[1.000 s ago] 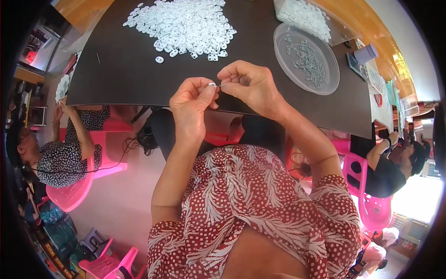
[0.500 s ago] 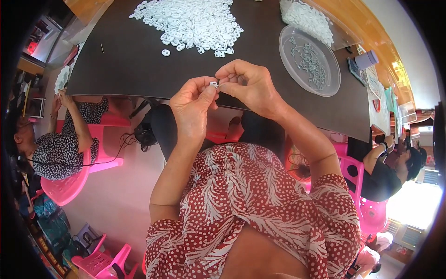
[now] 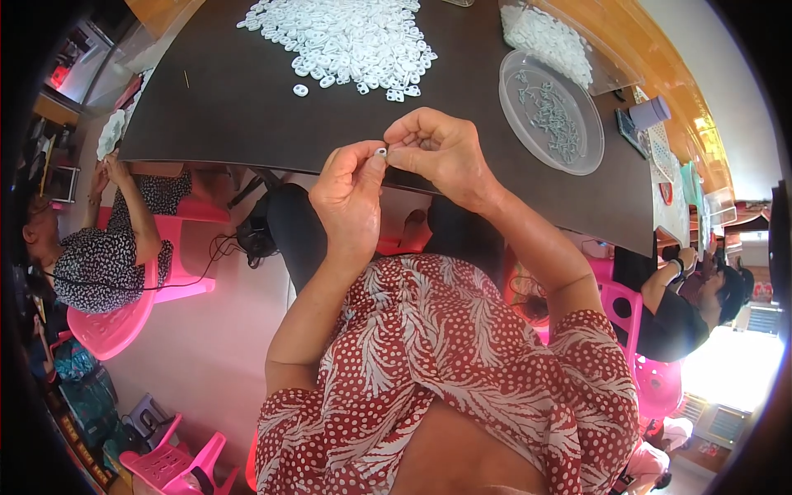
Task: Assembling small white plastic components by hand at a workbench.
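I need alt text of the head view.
A person's left hand pinches a small white piece beside the right hand at the near edge of a dark table. On it lie a pile of similar white pieces and a round translucent dish of grey screws.

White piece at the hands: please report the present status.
Left hand pinching small white piece. Right hand close beside it, own grip unclear. White pile beyond hands; nothing seen in the way.
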Tool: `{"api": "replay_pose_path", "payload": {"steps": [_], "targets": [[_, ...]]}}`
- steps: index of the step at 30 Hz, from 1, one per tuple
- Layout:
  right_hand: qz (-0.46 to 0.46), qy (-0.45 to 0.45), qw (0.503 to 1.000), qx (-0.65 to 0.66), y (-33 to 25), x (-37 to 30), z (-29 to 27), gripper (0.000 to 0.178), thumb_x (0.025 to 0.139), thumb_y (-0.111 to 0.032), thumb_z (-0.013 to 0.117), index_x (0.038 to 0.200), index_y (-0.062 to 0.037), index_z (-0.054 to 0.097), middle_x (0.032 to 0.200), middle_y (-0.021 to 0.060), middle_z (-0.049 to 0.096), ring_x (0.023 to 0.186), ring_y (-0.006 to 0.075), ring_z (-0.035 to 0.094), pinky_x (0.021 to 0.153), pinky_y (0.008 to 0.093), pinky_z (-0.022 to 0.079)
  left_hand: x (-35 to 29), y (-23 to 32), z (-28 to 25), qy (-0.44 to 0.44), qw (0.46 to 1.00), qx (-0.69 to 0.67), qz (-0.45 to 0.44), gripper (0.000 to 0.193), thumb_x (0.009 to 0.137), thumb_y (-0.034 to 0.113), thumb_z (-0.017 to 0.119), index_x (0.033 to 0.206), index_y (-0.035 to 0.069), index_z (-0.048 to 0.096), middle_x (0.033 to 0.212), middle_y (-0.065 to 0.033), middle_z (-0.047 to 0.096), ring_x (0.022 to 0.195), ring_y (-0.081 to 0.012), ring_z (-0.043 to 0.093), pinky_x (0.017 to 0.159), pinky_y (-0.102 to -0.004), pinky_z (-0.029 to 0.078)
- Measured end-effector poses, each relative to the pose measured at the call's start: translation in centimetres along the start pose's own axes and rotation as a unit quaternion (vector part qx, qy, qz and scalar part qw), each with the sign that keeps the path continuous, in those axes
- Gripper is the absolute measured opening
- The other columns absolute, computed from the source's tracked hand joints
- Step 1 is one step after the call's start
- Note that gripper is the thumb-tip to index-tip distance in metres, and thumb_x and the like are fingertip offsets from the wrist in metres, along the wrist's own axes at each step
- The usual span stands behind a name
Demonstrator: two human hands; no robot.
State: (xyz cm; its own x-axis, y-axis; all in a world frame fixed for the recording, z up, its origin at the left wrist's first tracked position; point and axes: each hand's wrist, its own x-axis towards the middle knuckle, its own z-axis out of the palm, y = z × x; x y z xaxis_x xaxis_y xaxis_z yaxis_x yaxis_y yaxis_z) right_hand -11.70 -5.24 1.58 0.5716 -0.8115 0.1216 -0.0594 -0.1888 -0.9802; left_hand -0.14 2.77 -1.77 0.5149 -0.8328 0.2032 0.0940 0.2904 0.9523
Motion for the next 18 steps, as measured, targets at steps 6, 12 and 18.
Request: {"api": "replay_pose_path", "payload": {"steps": [6, 12, 18], "targets": [[-0.001, 0.003, 1.000, -0.011, -0.2, 0.1, 0.4, 0.015, 0.075, -0.003, 0.067, 0.088, 0.0035, 0.062, 0.077, 0.0032, 0.061, 0.070, 0.0061, 0.055, 0.064, 0.0220, 0.047, 0.1, 0.0, -0.3, 0.012, 0.990, 0.110, 0.088, 0.010, 0.085, -0.001, 0.059, 0.093, -0.005, 0.063, 0.079, -0.0021, 0.059, 0.065, -0.0058, 0.052, 0.055, -0.0190, 0.042], [0.013, -0.026, 0.999, -0.016, 0.0, 0.3, 0.4, 0.013, 0.081, 0.000, 0.064, 0.093, 0.0034, 0.061, 0.084, 0.0039, 0.062, 0.077, 0.0082, 0.059, 0.069, 0.0219, 0.048, 0.6, 0.8, -0.4, 0.030, 0.994, -0.066, -0.080, 0.012, 0.084, -0.002, 0.060, 0.095, -0.007, 0.063, 0.080, -0.0066, 0.062, 0.064, -0.0093, 0.055, 0.053, -0.0209, 0.045], [-0.015, -0.010, 0.999, -0.031, 0.7, 0.2, 0.9, 0.008, 0.080, -0.006, 0.063, 0.082, 0.0016, 0.062, 0.066, 0.0007, 0.059, 0.061, 0.0036, 0.050, 0.054, 0.0213, 0.041, 0.7, 0.5, -0.5, 0.030, 0.994, -0.082, -0.062, 0.013, 0.084, -0.003, 0.059, 0.096, -0.008, 0.063, 0.080, -0.0071, 0.062, 0.064, -0.0101, 0.056, 0.053, -0.0216, 0.046]]}}
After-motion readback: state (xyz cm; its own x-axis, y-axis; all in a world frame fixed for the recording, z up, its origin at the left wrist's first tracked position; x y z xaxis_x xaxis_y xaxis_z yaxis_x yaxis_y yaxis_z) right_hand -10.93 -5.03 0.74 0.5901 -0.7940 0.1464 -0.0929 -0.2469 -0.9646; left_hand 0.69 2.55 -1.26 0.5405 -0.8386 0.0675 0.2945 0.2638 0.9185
